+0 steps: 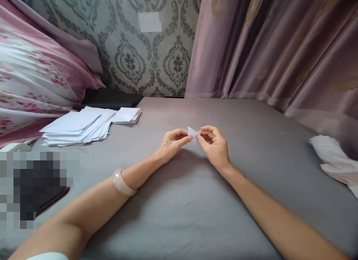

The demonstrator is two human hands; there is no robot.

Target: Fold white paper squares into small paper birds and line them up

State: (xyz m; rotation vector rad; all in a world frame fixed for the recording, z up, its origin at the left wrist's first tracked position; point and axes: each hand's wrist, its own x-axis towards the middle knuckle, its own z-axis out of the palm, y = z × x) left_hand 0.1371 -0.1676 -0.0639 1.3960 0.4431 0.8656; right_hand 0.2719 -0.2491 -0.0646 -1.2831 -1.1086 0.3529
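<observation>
A small folded piece of white paper [192,132] with a pointed top corner is held up between my two hands, above the grey sheet [179,207]. My left hand [175,143] pinches its left edge between thumb and fingers. On the other side, my right hand [214,145] is closed on the paper's right edge, thumb in front. Parts of the paper are hidden behind the fingers. A pale bangle [123,182] circles my left wrist.
At the left lie a stack of white paper sheets [75,124] and a smaller stack of paper [127,115], near a black item [112,99]. White cloth [332,155] lies at the right edge. Curtains [240,47] hang on the right; a blurred-out dark object [41,181] is at lower left.
</observation>
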